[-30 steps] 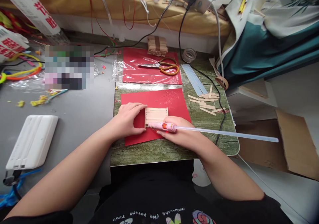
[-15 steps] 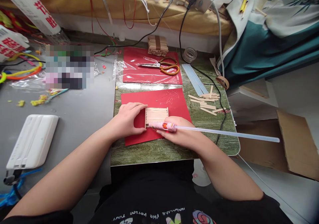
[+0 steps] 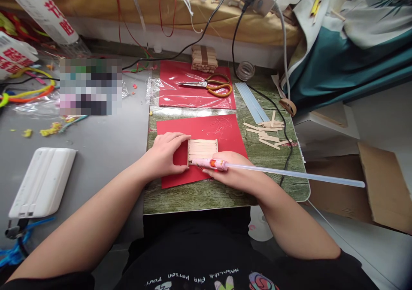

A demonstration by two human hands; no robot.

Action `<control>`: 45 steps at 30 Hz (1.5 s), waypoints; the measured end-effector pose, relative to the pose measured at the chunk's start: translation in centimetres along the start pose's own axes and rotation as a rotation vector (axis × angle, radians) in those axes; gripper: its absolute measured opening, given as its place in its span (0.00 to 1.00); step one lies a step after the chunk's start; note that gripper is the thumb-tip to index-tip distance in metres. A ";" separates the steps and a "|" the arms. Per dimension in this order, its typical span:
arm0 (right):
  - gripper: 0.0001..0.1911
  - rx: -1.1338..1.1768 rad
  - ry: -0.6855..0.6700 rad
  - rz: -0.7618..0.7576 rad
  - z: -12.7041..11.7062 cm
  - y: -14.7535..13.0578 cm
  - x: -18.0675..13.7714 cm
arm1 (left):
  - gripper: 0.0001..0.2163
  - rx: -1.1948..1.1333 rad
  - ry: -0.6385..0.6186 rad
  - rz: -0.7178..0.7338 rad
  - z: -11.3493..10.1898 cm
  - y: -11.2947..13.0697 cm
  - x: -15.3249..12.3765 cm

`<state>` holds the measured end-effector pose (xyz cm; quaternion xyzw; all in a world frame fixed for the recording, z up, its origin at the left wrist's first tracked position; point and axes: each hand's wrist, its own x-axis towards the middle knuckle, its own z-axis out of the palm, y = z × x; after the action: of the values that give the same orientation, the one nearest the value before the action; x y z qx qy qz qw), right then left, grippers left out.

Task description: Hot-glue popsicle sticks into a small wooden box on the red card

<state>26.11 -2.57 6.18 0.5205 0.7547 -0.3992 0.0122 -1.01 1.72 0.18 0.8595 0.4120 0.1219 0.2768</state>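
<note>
A small panel of wooden craft sticks [image 3: 202,147] lies on a red sheet [image 3: 193,124], with a raised stick along each side edge. My left hand [image 3: 167,153] grips the panel's left edge between thumb and fingers. In my right hand [image 3: 233,169] is a pink hot glue gun [image 3: 210,164], lying across the panel's near edge with its tip at the lower left corner. A long translucent glue stick [image 3: 296,174] juts out of its back to the right. The fingers under the gun are partly hidden.
Scissors [image 3: 222,87] lie on a plastic-wrapped red pack [image 3: 193,99], behind which sits a bundle of sticks [image 3: 204,59]. Spare glue sticks [image 3: 251,102] and loose craft sticks [image 3: 265,131] are at right. A black cable [image 3: 286,161] crosses there. A white power bank [image 3: 43,182] is at left.
The free end of the glue stick has shifted slightly right and down. Both hands and the panel stay almost exactly where they were.
</note>
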 end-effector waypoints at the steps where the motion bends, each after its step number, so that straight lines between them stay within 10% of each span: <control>1: 0.20 -0.003 -0.001 -0.004 0.0 0.0 0.0 | 0.39 -0.002 -0.001 -0.001 0.0 0.0 0.0; 45: 0.12 -0.211 0.177 -0.188 2.7 1.3 -1.4 | 0.39 0.006 -0.016 -0.015 -0.1 0.1 0.1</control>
<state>26.70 -5.12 4.20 0.4766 0.8359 -0.2698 -0.0372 -0.92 1.80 0.34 0.8582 0.4166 0.1118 0.2784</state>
